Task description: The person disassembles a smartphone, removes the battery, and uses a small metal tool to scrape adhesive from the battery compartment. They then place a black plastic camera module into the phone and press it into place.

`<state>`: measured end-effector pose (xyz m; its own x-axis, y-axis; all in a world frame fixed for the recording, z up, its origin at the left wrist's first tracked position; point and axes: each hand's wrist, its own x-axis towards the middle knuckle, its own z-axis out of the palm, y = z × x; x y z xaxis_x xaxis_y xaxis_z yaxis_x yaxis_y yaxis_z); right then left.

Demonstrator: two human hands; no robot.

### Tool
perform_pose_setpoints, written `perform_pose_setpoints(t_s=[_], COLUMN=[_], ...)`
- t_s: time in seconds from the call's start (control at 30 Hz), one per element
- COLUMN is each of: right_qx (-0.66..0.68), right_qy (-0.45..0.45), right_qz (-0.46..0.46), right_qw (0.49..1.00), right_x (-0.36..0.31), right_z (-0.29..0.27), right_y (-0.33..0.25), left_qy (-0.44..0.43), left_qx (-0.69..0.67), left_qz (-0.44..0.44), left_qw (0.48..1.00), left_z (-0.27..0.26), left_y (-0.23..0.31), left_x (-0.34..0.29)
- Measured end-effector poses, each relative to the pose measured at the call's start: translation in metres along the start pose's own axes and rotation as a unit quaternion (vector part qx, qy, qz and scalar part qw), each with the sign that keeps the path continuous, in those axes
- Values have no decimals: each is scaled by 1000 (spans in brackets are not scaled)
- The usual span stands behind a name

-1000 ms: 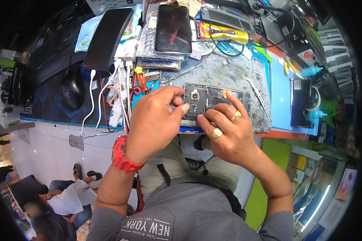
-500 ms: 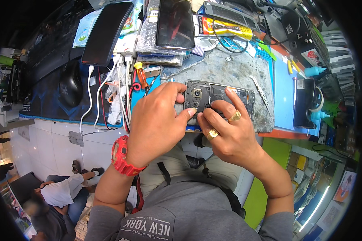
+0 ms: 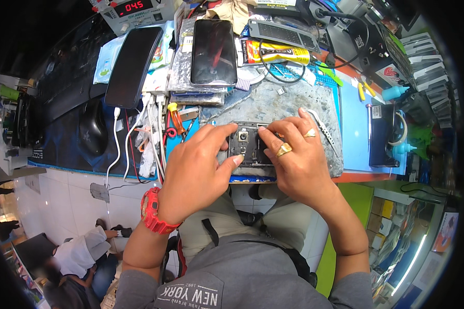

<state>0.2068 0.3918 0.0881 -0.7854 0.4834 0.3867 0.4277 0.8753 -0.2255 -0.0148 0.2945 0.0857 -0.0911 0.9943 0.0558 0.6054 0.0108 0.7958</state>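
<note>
An opened smartphone (image 3: 250, 152), back cover off and camera module and inner frame exposed, lies on the grey work mat (image 3: 304, 100) in front of me. My left hand (image 3: 196, 162) grips its left end, with the index finger along the far edge and the thumb at the near edge. Bent over its right part is my right hand (image 3: 301, 159), wearing two gold rings; its fingertips press on the phone near the middle. That hand hides most of the right half. White-handled tweezers (image 3: 325, 133) lie on the mat just beyond my right hand.
Two dark-screened phones (image 3: 214, 54) (image 3: 133, 67) lie farther back, near a yellow glue tube (image 3: 276, 53). White cables (image 3: 119, 139), an orange screwdriver (image 3: 176, 119) and a black mouse (image 3: 93, 126) are to the left. Right, a black box (image 3: 384, 136) stands beside blue bottles (image 3: 395, 92).
My right hand has shifted over the phone, its fingers drawn together and covering more of the right half. The left hand keeps its hold. The view has tilted, showing more of the far bench.
</note>
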Motion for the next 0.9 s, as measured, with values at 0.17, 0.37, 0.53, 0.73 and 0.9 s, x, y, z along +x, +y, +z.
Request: perform_pose_setpoints(t_s=[0.17,0.37,0.53,0.73,0.9], right_qx=[17,19,26,60,69], right_qy=[-18,-49,-58,-60,-59], right_qz=[9,-4,-7,-2,1], right_qw=[1000,999,998,996,996], right_x=[9,15,17,20,21], right_z=[4,5,4,1,2], right_y=[5,8,10,12,13], left_qy=[1,-20,-48,-46,-50], left_qx=[21,64,98,116,122], left_qz=[27,27,16,25,41], left_qw=[999,997,994,992,990], left_z=[-2,-4,-5,-3,-3], left_y=[4,6,12,11,10], left_x=[1,-1,-3,-3,-4])
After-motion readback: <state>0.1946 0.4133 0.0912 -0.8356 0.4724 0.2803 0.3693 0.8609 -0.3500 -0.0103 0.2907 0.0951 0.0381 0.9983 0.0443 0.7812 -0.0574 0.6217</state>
